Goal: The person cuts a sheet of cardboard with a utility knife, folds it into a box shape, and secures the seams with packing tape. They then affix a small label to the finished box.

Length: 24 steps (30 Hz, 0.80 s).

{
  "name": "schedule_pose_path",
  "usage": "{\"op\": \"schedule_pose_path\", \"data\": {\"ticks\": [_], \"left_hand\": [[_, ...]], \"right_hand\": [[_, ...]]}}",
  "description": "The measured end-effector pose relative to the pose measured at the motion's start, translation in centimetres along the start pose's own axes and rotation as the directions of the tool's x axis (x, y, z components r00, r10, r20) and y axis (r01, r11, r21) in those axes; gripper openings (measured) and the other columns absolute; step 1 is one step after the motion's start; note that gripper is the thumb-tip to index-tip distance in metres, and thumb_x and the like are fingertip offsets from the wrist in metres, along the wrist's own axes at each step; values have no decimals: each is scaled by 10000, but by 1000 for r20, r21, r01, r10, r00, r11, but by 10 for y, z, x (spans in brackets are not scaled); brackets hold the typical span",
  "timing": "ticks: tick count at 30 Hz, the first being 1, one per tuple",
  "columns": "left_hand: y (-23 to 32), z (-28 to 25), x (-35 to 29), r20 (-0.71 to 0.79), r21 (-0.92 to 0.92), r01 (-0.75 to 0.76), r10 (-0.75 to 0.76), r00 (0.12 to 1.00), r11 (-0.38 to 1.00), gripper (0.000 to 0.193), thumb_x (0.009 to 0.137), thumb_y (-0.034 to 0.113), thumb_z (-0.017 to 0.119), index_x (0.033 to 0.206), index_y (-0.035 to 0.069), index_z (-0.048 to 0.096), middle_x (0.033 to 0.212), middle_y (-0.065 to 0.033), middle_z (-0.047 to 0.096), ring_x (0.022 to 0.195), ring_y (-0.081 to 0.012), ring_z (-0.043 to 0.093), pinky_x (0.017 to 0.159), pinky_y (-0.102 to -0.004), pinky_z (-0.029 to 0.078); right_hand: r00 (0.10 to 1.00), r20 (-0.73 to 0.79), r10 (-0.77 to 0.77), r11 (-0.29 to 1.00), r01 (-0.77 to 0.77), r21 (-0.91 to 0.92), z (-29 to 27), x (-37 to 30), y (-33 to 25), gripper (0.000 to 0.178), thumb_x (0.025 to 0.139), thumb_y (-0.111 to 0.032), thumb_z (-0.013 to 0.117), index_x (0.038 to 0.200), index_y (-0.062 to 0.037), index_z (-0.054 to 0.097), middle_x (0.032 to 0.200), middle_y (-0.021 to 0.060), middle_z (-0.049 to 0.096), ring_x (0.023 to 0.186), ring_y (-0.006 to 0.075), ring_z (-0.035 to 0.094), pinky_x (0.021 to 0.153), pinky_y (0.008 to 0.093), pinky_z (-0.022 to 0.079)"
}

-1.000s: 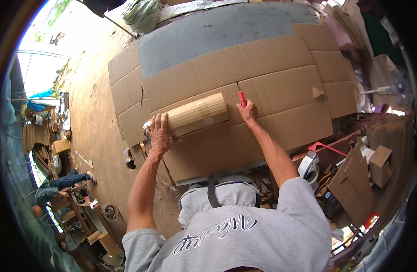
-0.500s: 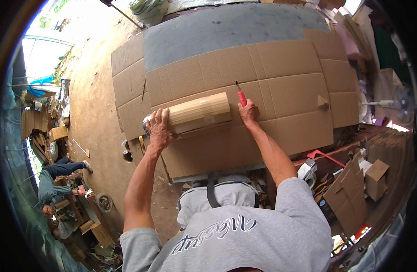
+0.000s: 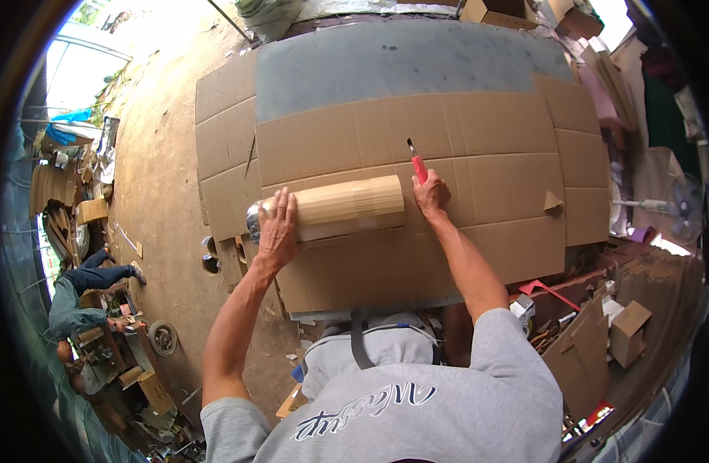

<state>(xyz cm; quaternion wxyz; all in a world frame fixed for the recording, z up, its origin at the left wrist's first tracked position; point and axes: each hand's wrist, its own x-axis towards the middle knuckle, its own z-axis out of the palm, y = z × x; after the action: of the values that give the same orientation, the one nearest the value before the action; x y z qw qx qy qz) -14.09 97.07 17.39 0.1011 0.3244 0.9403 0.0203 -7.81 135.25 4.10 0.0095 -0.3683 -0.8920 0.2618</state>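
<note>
A long bundle wrapped in ribbed cardboard (image 3: pixel 347 202) lies across the flat cardboard sheet (image 3: pixel 493 185) in front of me. Clear tape shows on its side, and its left end is dark and shiny. My left hand (image 3: pixel 278 230) rests on the bundle near that end, fingers stretched over the top; its thumb is hidden. To the right of the bundle, my right hand (image 3: pixel 432 194) is closed around a red-handled utility knife (image 3: pixel 419 168). The blade points away from me, apart from the bundle and just above or on the sheet; which, I cannot tell.
Beyond the cardboard shows a grey tabletop (image 3: pixel 408 62). Boxes and scraps, with a small carton (image 3: pixel 629 332), crowd the right. A fan (image 3: pixel 682 207) stands at the far right. To the left, on the dirt floor (image 3: pixel 165 185), another person (image 3: pixel 73 305) sits by a wheel (image 3: pixel 163 339).
The whole view has shifted slightly. The bundle lies more level than before. My left hand has straightened its fingers across the top. The utility knife stays in my right hand.
</note>
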Motion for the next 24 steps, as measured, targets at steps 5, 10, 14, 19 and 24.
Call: {"op": "schedule_pose_path", "data": {"ticks": [5,10,14,19,24], "left_hand": [[13,1,13,68,-5,-126,126,990,992,1284,578,292,960,1654,164,272,1665,-223,306,1562,-417,275,1255,-666,207],[9,-8,26,32,-26,-185,186,982,982,1197,581,189,922,1632,201,349,1471,-260,467,1380,-440,466,1209,-646,324],[-19,-24,28,-180,-95,-150,131,975,984,1269,511,204,954,1610,75,333,1414,-262,526,1324,-434,535,1164,-628,389],[-91,-47,8,-252,-538,287,-476,843,793,1194,559,203,974,1546,36,323,1344,-229,566,1225,-384,596,1026,-523,509],[-147,-27,7,-498,-764,109,-688,528,636,1090,579,165,983,1447,16,340,1351,-173,507,1238,-321,539,1073,-479,462]], "right_hand": [[1000,3,1,1000,-1,-27,7,49,-24,370,906,-423,771,1024,-83,685,921,229,765,881,452,752,758,568,592],[999,-4,-41,998,41,-45,10,98,-47,365,909,-425,767,1029,-90,688,975,228,769,925,444,753,780,564,595],[999,-9,-49,996,48,-79,13,143,-69,389,920,-454,747,1051,-92,701,1023,227,769,958,440,752,810,559,596],[1000,-10,2,996,-3,-93,18,191,-95,467,914,-509,729,1119,-90,725,1094,204,770,1005,426,752,846,535,601],[995,3,104,990,-103,-96,22,213,-119,525,910,-552,720,1162,-91,721,1137,212,761,1066,407,745,887,523,595]]}}
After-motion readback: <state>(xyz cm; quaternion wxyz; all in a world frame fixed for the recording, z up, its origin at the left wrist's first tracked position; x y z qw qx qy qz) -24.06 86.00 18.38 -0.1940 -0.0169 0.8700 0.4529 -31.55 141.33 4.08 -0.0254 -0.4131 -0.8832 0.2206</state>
